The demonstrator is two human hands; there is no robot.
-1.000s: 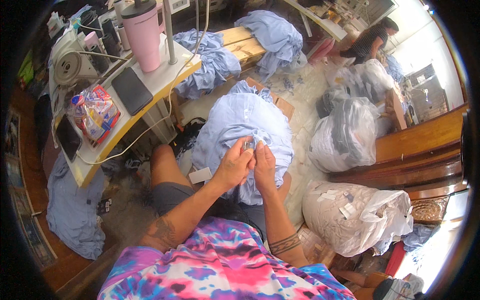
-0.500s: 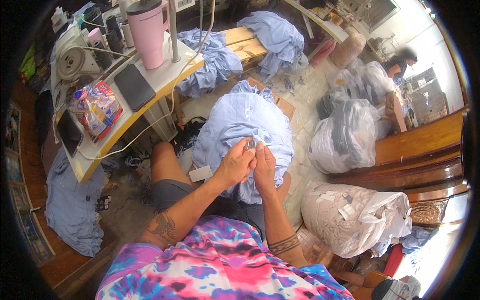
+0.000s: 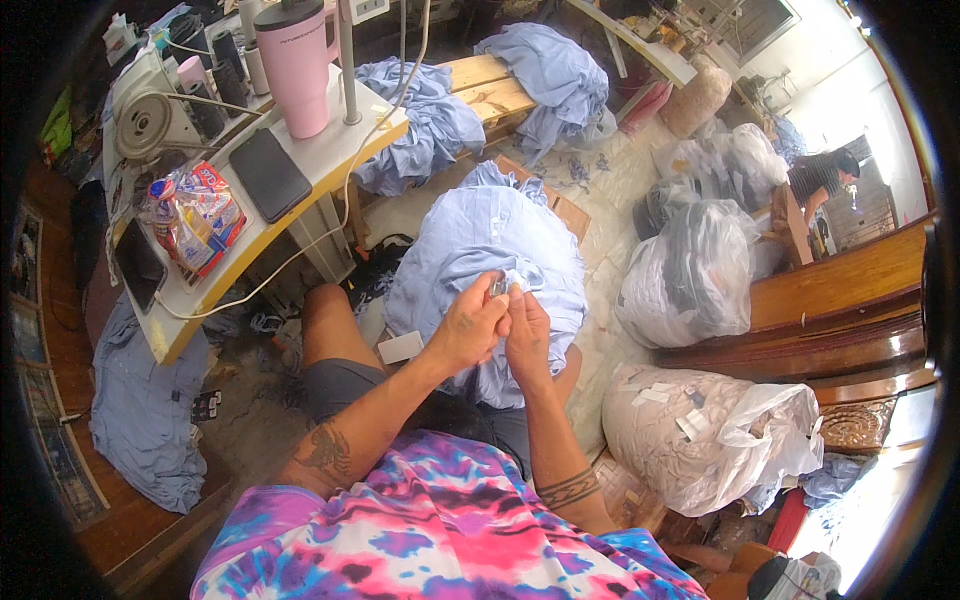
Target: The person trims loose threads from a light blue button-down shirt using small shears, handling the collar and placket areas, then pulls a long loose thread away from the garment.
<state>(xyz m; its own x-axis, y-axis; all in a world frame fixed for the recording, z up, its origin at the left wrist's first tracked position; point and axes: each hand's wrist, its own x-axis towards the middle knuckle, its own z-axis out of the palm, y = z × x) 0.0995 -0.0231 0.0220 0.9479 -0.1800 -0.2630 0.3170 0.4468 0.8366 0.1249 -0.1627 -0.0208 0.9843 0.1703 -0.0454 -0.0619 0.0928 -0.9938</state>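
Note:
A heap of light-blue cloth garments (image 3: 450,240), with a few buttons visible, rises between my knees. Over its near part my two hands meet, fingertips close together. My left hand (image 3: 468,322) is closed round a small tool (image 3: 497,287) with a metallic shine and a touch of red; most of it is hidden, so its kind is unclear. Beside it my right hand (image 3: 528,328) is closed in a pinch on a bunched edge of light-blue garment (image 3: 514,276). A white tag (image 3: 401,348) lies by my left thigh at the heap's edge.
At left stands a table (image 3: 350,165) with a pink tumbler (image 3: 297,75), a dark phone (image 3: 270,175) and a sewing machine (image 3: 150,120). Blue garments lie on a wooden bench (image 3: 490,88). Stuffed plastic bags (image 3: 690,275) line the right; a person (image 3: 822,180) is at the far right.
My hands stay almost in place; the fingertips shift slightly, and more of the small tool's red part shows. The person at the far right has leaned further right.

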